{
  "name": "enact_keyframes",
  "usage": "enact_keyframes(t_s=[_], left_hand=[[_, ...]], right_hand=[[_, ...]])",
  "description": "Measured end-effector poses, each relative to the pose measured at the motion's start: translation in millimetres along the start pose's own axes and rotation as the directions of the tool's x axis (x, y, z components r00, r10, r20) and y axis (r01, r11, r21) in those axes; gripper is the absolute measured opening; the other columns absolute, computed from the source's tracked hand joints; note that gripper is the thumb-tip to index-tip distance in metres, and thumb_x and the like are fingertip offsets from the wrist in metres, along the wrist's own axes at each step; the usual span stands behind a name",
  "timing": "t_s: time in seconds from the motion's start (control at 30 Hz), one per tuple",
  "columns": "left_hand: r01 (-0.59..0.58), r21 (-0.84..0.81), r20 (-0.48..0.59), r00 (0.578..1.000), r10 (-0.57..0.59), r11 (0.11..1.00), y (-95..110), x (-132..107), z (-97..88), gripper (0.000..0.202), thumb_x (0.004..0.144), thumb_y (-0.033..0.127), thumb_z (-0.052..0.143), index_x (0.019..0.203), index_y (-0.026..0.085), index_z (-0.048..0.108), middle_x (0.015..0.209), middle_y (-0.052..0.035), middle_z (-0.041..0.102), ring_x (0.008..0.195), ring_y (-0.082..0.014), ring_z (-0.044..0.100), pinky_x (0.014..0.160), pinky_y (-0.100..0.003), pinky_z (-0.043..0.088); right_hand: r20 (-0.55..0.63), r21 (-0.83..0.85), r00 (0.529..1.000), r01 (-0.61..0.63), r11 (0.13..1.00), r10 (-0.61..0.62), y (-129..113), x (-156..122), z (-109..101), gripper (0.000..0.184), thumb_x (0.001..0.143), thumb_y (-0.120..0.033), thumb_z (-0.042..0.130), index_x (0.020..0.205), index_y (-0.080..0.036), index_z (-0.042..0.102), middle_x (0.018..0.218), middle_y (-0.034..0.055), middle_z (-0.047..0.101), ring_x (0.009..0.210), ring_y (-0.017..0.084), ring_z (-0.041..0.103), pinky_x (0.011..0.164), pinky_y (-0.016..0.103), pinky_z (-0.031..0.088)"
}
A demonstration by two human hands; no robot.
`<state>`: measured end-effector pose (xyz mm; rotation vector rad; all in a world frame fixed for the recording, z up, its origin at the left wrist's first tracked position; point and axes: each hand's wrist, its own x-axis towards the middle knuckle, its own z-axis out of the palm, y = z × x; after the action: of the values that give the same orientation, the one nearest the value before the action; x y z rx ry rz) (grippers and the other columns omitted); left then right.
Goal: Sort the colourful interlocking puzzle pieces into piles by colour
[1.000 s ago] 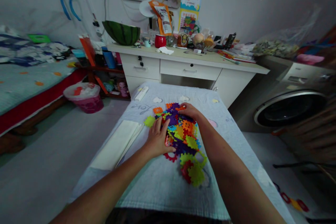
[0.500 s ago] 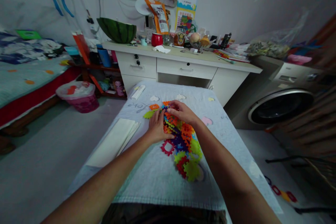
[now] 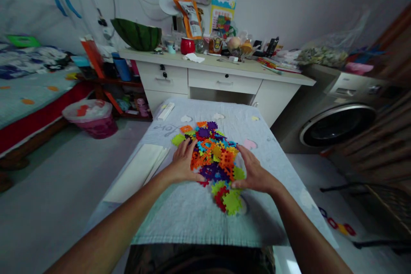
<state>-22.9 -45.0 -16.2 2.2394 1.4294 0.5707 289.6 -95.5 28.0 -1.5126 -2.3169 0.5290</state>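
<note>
A loose heap of plastic building pieces with toothed edges, in orange, purple, yellow-green, red and blue, lies on the cloth-covered table. My left hand rests against the heap's left side, fingers apart and thumb pointing right. On the other side, my right hand curves round the right edge with thumb and fingers spread. Both hands touch or nearly touch the outer pieces, and neither grips one. Yellow-green and red pieces lie at the near end. Some pieces under my left fingers are hidden.
Folded white sheets lie at the table's left, and a small white box at its far left corner. Behind stands a cluttered white desk with a watermelon half. A washing machine stands right, a pink bin left.
My right hand has moved from the heap's far end to its right side and opened. My left hand has shifted slightly left and nearer. The heap shows more fully and looks more spread.
</note>
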Motion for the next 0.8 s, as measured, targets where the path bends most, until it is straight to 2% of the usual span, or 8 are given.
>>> enact_keyframes(t_s=[0.1, 0.2, 0.27, 0.37, 0.43, 0.53, 0.63, 0.8], left_hand=[[-0.035, 0.021, 0.030, 0.999, 0.034, 0.999, 1.1, -1.6, 3.6, 0.143, 0.040, 0.066, 0.085, 0.155, 0.026, 0.010, 0.161, -0.0183, 0.003, 0.147, -0.0477, 0.006, 0.116, -0.062, 0.018], [-0.053, 0.061, 0.023, 0.998, 0.052, 0.997, 1.7, -0.6, 8.8, 0.144, 0.037, 0.063, 0.087, 0.155, 0.027, 0.013, 0.161, -0.0177, 0.005, 0.146, -0.0496, 0.005, 0.115, -0.065, 0.016], [-0.065, 0.072, 0.007, 0.998, 0.065, 0.995, 0.9, 0.1, 11.2, 0.142, 0.038, 0.064, 0.087, 0.155, 0.028, 0.013, 0.161, -0.0178, 0.008, 0.146, -0.0498, 0.006, 0.114, -0.066, 0.016], [-0.094, 0.070, -0.021, 0.995, 0.096, 0.993, -1.1, -0.7, 12.7, 0.139, 0.040, 0.065, 0.086, 0.154, 0.030, 0.015, 0.160, -0.0165, 0.014, 0.146, -0.0487, 0.010, 0.114, -0.066, 0.017], [-0.105, 0.073, -0.044, 0.993, 0.109, 0.992, -1.9, -2.8, 13.3, 0.135, 0.043, 0.065, 0.085, 0.154, 0.030, 0.017, 0.158, -0.0156, 0.019, 0.145, -0.0477, 0.012, 0.114, -0.065, 0.018], [-0.126, 0.085, -0.088, 0.987, 0.134, 0.988, -1.5, -6.7, 14.7, 0.126, 0.049, 0.065, 0.082, 0.153, 0.028, 0.021, 0.157, -0.0153, 0.023, 0.145, -0.0459, 0.015, 0.115, -0.063, 0.019], [-0.148, 0.093, -0.122, 0.980, 0.159, 0.985, -0.1, -9.7, 16.4, 0.120, 0.054, 0.063, 0.081, 0.153, 0.027, 0.022, 0.157, -0.0152, 0.023, 0.145, -0.0443, 0.017, 0.115, -0.061, 0.020], [-0.165, 0.084, -0.147, 0.973, 0.175, 0.983, 1.7, -11.3, 17.4, 0.117, 0.057, 0.060, 0.081, 0.152, 0.025, 0.023, 0.157, -0.0162, 0.021, 0.144, -0.0417, 0.022, 0.116, -0.059, 0.023]], right_hand=[[0.092, -0.055, 0.995, -0.032, 0.998, 0.037, -9.7, -28.1, 24.8, 0.143, 0.052, -0.075, 0.077, 0.158, -0.019, -0.001, 0.162, 0.0218, -0.001, 0.148, 0.044, 0.003, 0.114, 0.063, 0.020], [0.122, -0.071, 0.990, -0.065, 0.995, 0.073, -20.5, -36.4, 43.0, 0.146, 0.048, -0.075, 0.079, 0.158, -0.017, 0.003, 0.162, 0.0238, -0.007, 0.147, 0.047, -0.003, 0.113, 0.066, 0.017], [0.094, -0.068, 0.994, -0.056, 0.996, 0.063, -23.3, -33.3, 48.4, 0.143, 0.048, -0.071, 0.081, 0.158, -0.017, 0.007, 0.162, 0.0240, -0.002, 0.147, 0.047, 0.000, 0.113, 0.065, 0.018], [0.029, -0.050, 0.999, -0.033, 0.998, 0.035, -21.6, -22.0, 48.7, 0.131, 0.054, -0.058, 0.085, 0.157, -0.021, 0.012, 0.161, 0.0229, 0.012, 0.147, 0.042, 0.013, 0.113, 0.061, 0.023], [0.003, -0.040, 0.999, -0.041, 0.998, 0.041, -19.1, -13.3, 46.7, 0.123, 0.059, -0.050, 0.085, 0.156, -0.020, 0.016, 0.158, 0.0232, 0.019, 0.145, 0.039, 0.021, 0.113, 0.058, 0.026], [-0.016, -0.030, 0.999, -0.045, 0.999, 0.044, -16.2, -1.0, 43.9, 0.114, 0.063, -0.043, 0.084, 0.154, -0.017, 0.022, 0.155, 0.0238, 0.025, 0.144, 0.038, 0.026, 0.113, 0.056, 0.029], [-0.058, -0.006, 0.998, 0.011, 1.000, -0.011, -14.2, 11.3, 41.9, 0.103, 0.067, -0.040, 0.082, 0.152, -0.018, 0.028, 0.153, 0.0224, 0.030, 0.142, 0.036, 0.029, 0.113, 0.055, 0.031], [-0.180, -0.001, 0.981, 0.069, 0.998, -0.068, -10.1, 39.0, 40.9, 0.087, 0.071, -0.033, 0.080, 0.146, -0.020, 0.039, 0.143, 0.0176, 0.042, 0.133, 0.031, 0.042, 0.109, 0.050, 0.038]])
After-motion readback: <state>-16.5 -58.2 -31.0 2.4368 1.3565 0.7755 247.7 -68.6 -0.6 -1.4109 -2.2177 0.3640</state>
